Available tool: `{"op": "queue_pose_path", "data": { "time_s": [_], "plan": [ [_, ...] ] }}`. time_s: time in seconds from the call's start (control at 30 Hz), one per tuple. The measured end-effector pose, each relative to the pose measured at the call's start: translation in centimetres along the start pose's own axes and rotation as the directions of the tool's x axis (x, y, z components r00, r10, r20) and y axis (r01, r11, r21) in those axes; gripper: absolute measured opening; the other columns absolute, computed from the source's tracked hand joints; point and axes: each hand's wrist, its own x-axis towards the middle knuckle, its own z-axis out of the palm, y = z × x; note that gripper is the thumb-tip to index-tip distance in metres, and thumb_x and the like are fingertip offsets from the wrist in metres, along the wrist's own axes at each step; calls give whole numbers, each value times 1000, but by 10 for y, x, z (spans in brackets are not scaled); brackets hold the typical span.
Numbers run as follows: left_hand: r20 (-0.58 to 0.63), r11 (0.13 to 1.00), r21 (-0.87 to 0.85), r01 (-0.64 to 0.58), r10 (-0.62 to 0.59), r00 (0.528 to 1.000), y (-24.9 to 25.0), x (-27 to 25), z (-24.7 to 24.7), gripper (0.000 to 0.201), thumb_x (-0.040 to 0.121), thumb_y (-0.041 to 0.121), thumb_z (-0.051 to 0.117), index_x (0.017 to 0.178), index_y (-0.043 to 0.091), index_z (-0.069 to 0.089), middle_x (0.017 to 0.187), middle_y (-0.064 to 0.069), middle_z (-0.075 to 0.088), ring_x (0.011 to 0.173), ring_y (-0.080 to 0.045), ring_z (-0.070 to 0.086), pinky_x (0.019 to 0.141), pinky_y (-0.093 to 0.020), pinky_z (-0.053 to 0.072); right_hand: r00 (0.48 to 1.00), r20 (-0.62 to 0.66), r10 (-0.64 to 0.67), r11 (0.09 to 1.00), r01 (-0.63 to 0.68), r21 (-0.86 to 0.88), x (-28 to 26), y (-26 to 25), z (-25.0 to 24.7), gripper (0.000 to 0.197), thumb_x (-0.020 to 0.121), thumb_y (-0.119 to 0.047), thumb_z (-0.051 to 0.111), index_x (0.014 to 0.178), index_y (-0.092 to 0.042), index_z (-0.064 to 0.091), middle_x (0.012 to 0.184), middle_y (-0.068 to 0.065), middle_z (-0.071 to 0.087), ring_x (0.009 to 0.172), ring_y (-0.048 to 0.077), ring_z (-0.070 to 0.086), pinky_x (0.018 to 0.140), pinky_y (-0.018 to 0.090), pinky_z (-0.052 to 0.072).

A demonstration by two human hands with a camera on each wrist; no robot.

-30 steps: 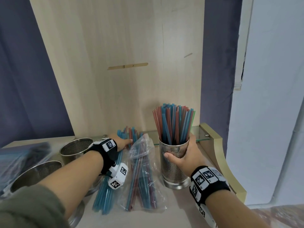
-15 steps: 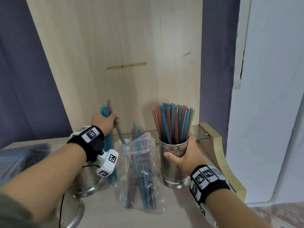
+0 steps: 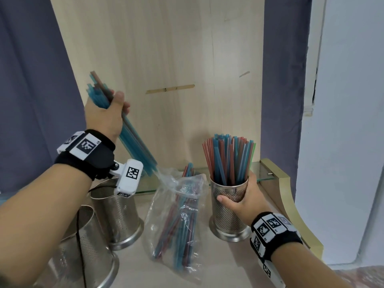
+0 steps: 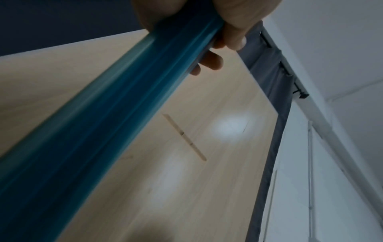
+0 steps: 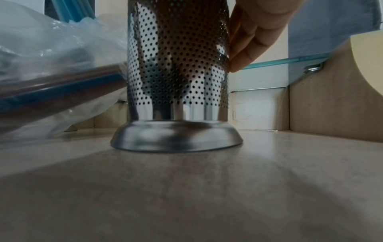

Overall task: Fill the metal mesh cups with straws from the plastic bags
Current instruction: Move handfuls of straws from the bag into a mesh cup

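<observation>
My left hand (image 3: 108, 113) grips a bundle of mostly blue straws (image 3: 137, 148) raised high at the left, tilted so the lower ends sit near the mouth of the clear plastic bag (image 3: 178, 217). In the left wrist view the bundle of straws (image 4: 107, 124) runs down from my curled fingers (image 4: 211, 60). The bag lies on the counter with red and blue straws inside. My right hand (image 3: 243, 198) holds a metal mesh cup (image 3: 228, 213) packed with upright straws (image 3: 228, 159). The right wrist view shows that cup (image 5: 178, 78) standing on its base, fingers (image 5: 246, 54) on its right side.
Two more metal mesh cups (image 3: 118, 221) (image 3: 83, 260) stand at the lower left, under my left forearm. A wooden panel (image 3: 166, 59) rises behind the counter. A glass shelf (image 3: 264, 171) and a gold-edged side piece (image 3: 291, 194) border the right.
My left hand has lifted the straw bundle from the counter up and to the left, drawing it out of the bag. The right hand and its cup have stayed put.
</observation>
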Motion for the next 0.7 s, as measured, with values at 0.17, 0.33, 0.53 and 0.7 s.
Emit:
{"op": "queue_pose_path", "data": {
  "time_s": [0.17,0.33,0.53,0.7],
  "plan": [
    [-46,994,-97,-45,41,998,26,8,4,18,92,17,63,86,21,47,53,12,54,45,-6,51,55,-26,49,1000,-5,6,1000,-6,-20,0,1,0,109,51,-62,83,140,-36,25,131,-11,56,120,11,56,103,37,48],
    [141,919,-371,133,-86,986,47,-6,15,23,90,14,69,82,21,49,57,9,52,48,-6,47,55,-24,47,1000,-1,-1,1000,1,-12,0,-1,-1,110,53,-58,86,142,-30,27,130,-14,56,120,8,56,103,33,47],
    [499,852,-417,318,-78,863,65,-49,39,36,86,-7,59,70,24,49,53,7,41,46,-6,38,52,-19,43,1000,-3,5,1000,-5,-19,-1,-2,-1,110,54,-56,86,143,-25,29,127,-15,57,118,6,56,102,32,48],
    [535,843,-432,322,-48,843,62,-75,68,33,75,-8,61,68,22,47,52,8,44,46,-8,44,55,-22,47,999,-3,32,999,-33,-28,-1,-3,-1,107,54,-56,87,140,-28,30,126,-16,58,117,6,57,101,31,49]
  ]
}}
